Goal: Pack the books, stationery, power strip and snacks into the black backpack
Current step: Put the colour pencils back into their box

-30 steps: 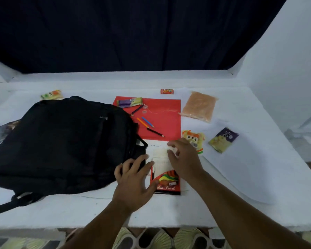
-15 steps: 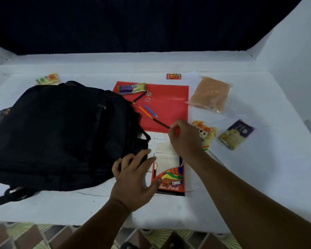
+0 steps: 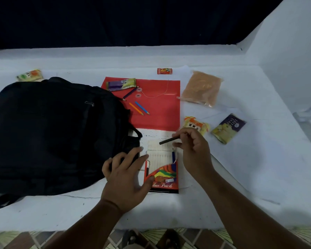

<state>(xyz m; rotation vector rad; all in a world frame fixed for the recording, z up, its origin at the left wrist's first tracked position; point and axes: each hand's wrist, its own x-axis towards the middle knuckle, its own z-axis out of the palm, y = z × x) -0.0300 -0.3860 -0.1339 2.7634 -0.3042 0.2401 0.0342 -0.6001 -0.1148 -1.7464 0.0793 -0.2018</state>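
3 loose pencils (image 3: 139, 108) lie on the red folder (image 3: 156, 108), apart from their box, so the stationery looks to be getting gathered before it goes into the black backpack (image 3: 48, 133). The right hand (image 3: 192, 150) pinches 1 dark pencil (image 3: 170, 140) just above the colour pencil box (image 3: 162, 169), probably to slot it into the white tray. The left hand (image 3: 126, 178) lies flat with fingers spread, thumb on the box's lower corner and fingertips at the tray's edge, apparently to stop the box sliding. The backpack lies on the tabletop (image 3: 250, 173) just left of the box, its opening facing it. Snack packets (image 3: 196, 125) sit right of the folder, with 1 more on it and 1 behind the backpack; none looks packed yet.
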